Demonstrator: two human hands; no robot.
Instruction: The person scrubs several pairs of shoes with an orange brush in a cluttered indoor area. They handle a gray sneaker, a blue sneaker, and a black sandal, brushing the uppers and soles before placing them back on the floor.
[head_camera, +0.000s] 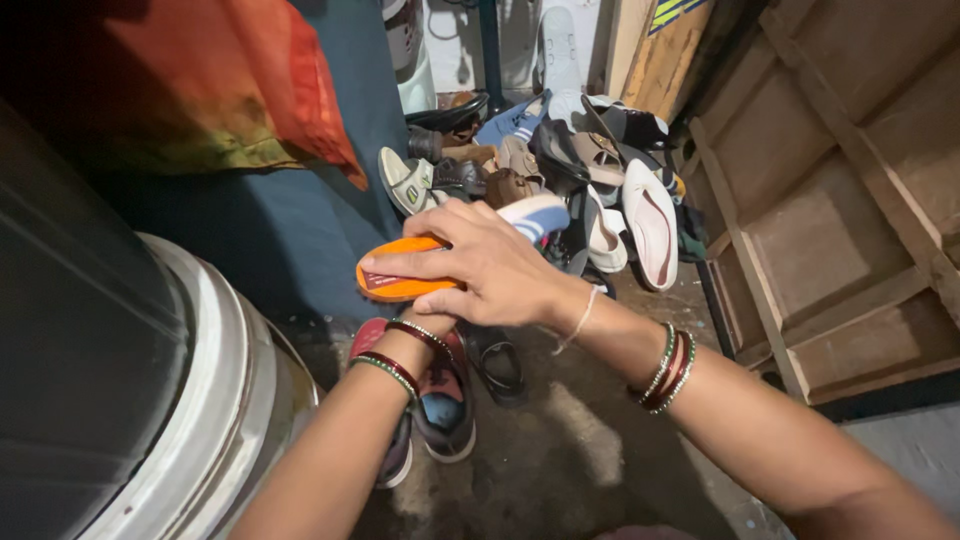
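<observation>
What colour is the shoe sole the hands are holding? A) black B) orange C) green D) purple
B: the right hand lies across the shoe, and its sole shows bright orange, held above the dark shoes on the floor.

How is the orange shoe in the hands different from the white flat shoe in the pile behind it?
The orange shoe is held up in the right hand, while the white flat shoe lies in the pile on the floor. The orange shoe lies crosswise in view; the white flat shoe points away, showing its pinkish insole. The left hand is hidden behind the right hand. Both are low, flat footwear.
</observation>
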